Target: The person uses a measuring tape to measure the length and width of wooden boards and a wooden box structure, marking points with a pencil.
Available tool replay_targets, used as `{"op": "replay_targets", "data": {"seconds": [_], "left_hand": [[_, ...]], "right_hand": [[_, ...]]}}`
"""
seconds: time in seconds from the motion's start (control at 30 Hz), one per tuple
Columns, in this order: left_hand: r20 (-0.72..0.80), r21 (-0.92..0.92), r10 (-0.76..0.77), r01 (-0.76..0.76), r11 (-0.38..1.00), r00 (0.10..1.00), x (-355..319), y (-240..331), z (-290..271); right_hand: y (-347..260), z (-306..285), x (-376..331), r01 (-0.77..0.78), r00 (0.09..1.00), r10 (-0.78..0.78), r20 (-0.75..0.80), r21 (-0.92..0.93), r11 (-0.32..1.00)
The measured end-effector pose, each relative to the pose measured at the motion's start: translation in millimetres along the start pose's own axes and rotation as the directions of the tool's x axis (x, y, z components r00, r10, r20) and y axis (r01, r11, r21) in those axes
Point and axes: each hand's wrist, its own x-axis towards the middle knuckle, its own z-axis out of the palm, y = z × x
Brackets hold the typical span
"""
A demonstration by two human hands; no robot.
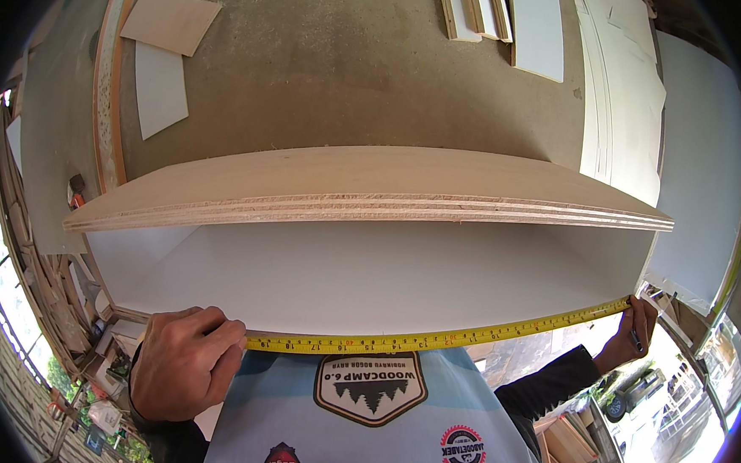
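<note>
A yellow tape measure blade (432,340) is stretched along the near edge of an open plywood box with a white inside (368,270). My left hand (186,363) is closed round the blade's left end, by the box's near left corner; the tape's case does not show. At the near right corner, my right hand (632,331) pinches the other end of the blade. A slim dark stick (636,339), perhaps a pencil, also shows between its fingers. The box's bare plywood top panel (374,176) shows layered edges and sticks out past the sides.
Beyond the box spreads a grey-brown work surface (354,78). White board offcuts (540,30) lie at its far right, and a plywood piece (171,24) rests over a white strip (160,91) at left. Large white sheets (620,102) cover the right side.
</note>
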Motion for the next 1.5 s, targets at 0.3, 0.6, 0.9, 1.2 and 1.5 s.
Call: {"op": "replay_targets", "data": {"seconds": [0.3, 0.6, 0.9, 1.2, 1.5], "left_hand": [[-0.008, 0.019, 0.0, 0.0, 1.0, 1.0, 0.5, 3.1, 1.1], [-0.032, -0.011, -0.011, 0.01, 1.0, 0.999, -0.3, 4.8, 2.7], [-0.035, 0.012, -0.019, 0.02, 1.0, 0.999, -0.6, 6.6, 3.2], [-0.023, -0.014, -0.036, 0.035, 0.999, 0.999, -1.1, 6.6, 1.9], [-0.025, -0.018, -0.04, 0.04, 0.999, 0.999, -0.7, 6.6, 2.2]], "right_hand": [[-2.6, 0.0, 0.5, 0.022, 1.0, -0.022, 0.021, 0.012, 1.0], [0.9, 3.5, -0.1, 0.035, 0.999, -0.035, -0.011, 0.037, 0.999], [4.5, 3.4, -1.3, 0.028, 0.999, -0.027, -0.025, 0.035, 0.999], [4.2, 3.3, -2.7, 0.03, 0.999, -0.029, -0.03, 0.029, 0.999], [7.6, 3.7, -3.8, 0.033, 0.999, -0.032, -0.035, 0.056, 0.998]]}}
